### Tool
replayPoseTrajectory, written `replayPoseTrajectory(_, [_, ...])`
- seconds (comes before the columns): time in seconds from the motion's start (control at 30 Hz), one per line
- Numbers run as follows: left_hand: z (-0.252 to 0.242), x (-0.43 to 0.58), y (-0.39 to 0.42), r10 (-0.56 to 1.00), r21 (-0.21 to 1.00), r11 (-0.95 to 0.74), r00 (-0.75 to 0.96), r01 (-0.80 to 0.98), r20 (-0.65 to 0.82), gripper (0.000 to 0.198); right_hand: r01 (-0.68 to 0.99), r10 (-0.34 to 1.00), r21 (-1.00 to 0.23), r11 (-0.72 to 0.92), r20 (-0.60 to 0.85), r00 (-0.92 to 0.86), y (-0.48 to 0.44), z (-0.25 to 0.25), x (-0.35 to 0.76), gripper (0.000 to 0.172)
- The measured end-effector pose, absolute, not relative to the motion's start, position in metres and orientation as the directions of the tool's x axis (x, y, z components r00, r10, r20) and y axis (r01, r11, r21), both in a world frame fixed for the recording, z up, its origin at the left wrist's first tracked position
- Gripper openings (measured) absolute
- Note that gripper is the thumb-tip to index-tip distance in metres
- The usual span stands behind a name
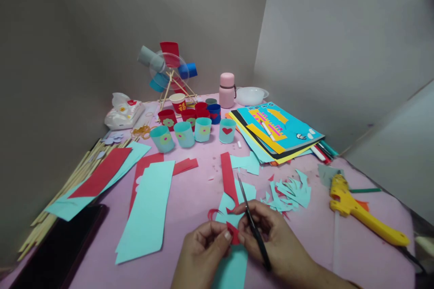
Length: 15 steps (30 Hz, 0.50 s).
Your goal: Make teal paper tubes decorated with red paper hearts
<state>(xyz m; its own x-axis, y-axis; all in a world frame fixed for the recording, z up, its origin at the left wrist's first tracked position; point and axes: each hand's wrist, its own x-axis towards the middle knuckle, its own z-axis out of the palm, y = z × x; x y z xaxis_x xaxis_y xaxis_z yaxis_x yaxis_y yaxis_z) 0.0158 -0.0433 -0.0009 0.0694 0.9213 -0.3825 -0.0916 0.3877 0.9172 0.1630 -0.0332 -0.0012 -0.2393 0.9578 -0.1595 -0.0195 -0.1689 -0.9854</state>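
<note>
My left hand (pixel 206 248) pinches a small cut piece of red paper (pixel 233 234) between thumb and fingers. My right hand (pixel 271 235) is closed around dark-handled scissors (pixel 252 222), whose blades point up and away from me; its fingertips also reach the red piece. Just beyond the hands lies a long red paper strip (pixel 229 180) with a curved cut at its near end. Under it and under my hands are light teal paper strips (pixel 233 271). A thin red paper scrap (pixel 213 213) curls left of the fingers.
Teal paper strips (pixel 149 207) and a black phone (pixel 68 248) lie left. Paper cups with flowers and hearts (pixel 185 134) stand ahead, before a stick-framed wheel (pixel 171 70). Right are teal scraps (pixel 291 192), a yellow glue gun (pixel 364 216) and stacked paper (pixel 288 131).
</note>
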Motion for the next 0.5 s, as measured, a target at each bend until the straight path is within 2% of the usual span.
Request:
replayPoseTrajectory(0.17, [-0.004, 0.009, -0.042, 0.907, 0.898, 0.407, -0.044, -0.166, -0.419, 0.027, 0.088, 0.918, -0.984, -0.152, -0.174, -0.358, -0.032, -0.002, 0.175, 0.031])
replayPoseTrajectory(0.27, [-0.004, 0.004, -0.040, 0.870, 0.843, 0.456, -0.057, -0.284, -0.490, 0.023, 0.286, 0.862, -0.958, -0.025, -0.166, -0.480, -0.031, -0.004, 0.181, 0.021])
replayPoseTrajectory(0.37, [-0.002, 0.000, -0.039, 0.870, 0.828, 0.446, -0.051, -0.340, -0.490, 0.024, 0.453, 0.833, -0.889, 0.066, -0.201, -0.515, -0.029, -0.005, 0.183, 0.020])
replayPoseTrajectory(0.5, [0.001, 0.001, -0.039, 0.866, 0.819, 0.453, -0.044, -0.352, -0.498, 0.024, 0.508, 0.820, -0.849, 0.145, -0.183, -0.542, -0.026, -0.006, 0.181, 0.021])
